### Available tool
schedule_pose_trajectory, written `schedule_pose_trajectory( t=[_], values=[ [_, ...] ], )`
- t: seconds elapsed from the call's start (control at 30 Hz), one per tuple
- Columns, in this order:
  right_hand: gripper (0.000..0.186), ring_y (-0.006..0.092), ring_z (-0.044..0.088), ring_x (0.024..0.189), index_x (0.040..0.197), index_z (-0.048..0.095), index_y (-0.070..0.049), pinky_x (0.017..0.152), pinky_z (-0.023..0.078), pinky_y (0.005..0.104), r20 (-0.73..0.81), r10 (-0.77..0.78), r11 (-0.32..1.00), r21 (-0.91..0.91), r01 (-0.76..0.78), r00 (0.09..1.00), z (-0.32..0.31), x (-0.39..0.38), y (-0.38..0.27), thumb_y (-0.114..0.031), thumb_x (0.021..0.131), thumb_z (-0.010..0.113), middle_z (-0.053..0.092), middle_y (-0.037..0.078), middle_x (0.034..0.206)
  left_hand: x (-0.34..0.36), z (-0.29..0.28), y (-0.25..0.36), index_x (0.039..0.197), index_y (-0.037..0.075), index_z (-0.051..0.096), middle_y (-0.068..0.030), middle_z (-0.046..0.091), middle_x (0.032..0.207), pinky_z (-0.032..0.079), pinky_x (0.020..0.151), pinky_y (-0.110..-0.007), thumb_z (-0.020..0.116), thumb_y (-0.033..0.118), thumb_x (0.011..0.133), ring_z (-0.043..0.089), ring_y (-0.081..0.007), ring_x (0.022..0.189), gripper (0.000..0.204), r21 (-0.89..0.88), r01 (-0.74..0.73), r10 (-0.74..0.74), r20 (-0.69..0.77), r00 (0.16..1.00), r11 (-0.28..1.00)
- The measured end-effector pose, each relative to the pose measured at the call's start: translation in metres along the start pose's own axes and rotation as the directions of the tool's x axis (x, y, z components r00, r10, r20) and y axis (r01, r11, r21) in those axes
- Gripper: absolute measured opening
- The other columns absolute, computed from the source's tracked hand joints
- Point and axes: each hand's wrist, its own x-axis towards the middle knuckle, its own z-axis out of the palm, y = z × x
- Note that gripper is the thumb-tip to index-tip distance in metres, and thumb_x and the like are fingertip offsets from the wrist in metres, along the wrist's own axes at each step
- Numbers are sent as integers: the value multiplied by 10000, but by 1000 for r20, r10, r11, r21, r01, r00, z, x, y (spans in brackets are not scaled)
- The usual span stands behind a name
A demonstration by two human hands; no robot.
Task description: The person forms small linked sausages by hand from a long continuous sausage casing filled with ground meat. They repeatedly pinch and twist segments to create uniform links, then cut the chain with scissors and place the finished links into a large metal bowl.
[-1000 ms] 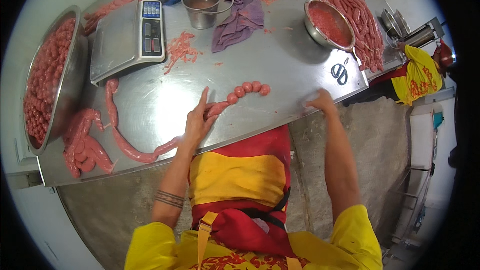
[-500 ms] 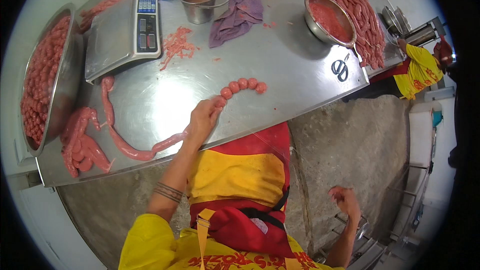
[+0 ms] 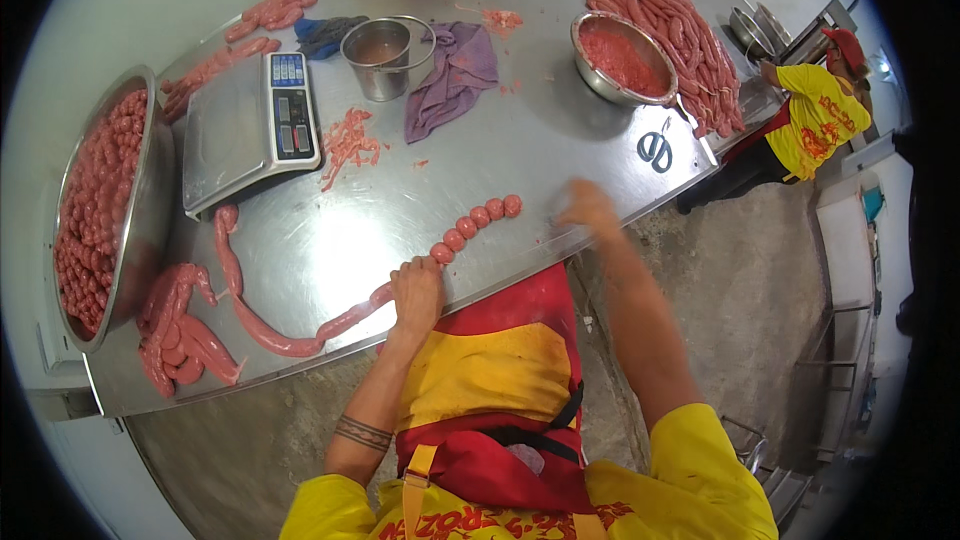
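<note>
My left hand [image 3: 416,290] grips a long pink sausage casing [image 3: 262,325] at the near edge of the steel table [image 3: 400,210]. Past the hand, the casing turns into a short chain of small round links [image 3: 478,220]. The unlinked length curls left toward a heap of filled casing [image 3: 175,335]. My right hand [image 3: 590,208] is blurred at the table edge, just right of the last link, with its fingers apart and nothing in it.
A big steel bowl of small sausages [image 3: 100,210] sits at the left. Behind are a digital scale [image 3: 250,130], a metal cup [image 3: 378,58], a purple cloth [image 3: 450,75], a bowl of mince [image 3: 620,58], piled sausages [image 3: 680,35], scissors [image 3: 655,150]. Another person [image 3: 815,115] stands at right.
My right hand dropped down beside my body, then came back up to the table edge near the links. My left hand stayed on the casing.
</note>
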Motion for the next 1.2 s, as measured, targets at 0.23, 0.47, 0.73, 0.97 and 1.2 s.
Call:
schedule_pose_trajectory(
  t=[0.23,0.47,0.73,0.97,1.2],
  values=[
    [833,424,429,1413,1590,253,26,1120,383,525,183,-706,689,-48,724,684,30,-177,-128,-137,889,673,388,296,1551,13,-11,-21,904,33,694,-180,666,841,520,663,-486,612,119,979,668,-392,749,140,-390,-154,134,-80,988,908],
    [196,213,659,904,1141,700,-72,781,524,347,847,31,20,530,-847,531,-107,-380,230,-30,974,606,701,54,958,24,-3,-13,930,28,617,-163,658,827,553,652,-470,592,111,978,677,-362,737,99,-143,-235,246,64,967,961],
    [458,193,652,840,1321,597,-96,684,540,345,11,368,494,845,-205,930,-35,-60,126,-254,914,736,682,112,1160,8,-7,-3,915,28,627,-160,655,856,535,701,-489,607,84,953,664,-367,812,70,-262,-202,201,-30,979,944],
    [622,422,648,1120,1471,468,-31,949,466,571,356,-533,806,-61,589,767,84,-127,-148,-191,897,645,656,231,1242,10,-11,-9,939,11,659,-184,683,841,542,682,-498,630,119,960,667,-399,771,114,-449,-137,118,-71,991,883],
    [153,158,636,748,956,745,-70,690,514,314,604,532,522,319,-791,594,-122,-364,201,15,889,637,647,-6,755,17,-2,-4,896,28,637,-153,670,857,559,676,-475,635,93,941,675,-373,786,79,-261,-117,109,-45,993,958]
  ],
)
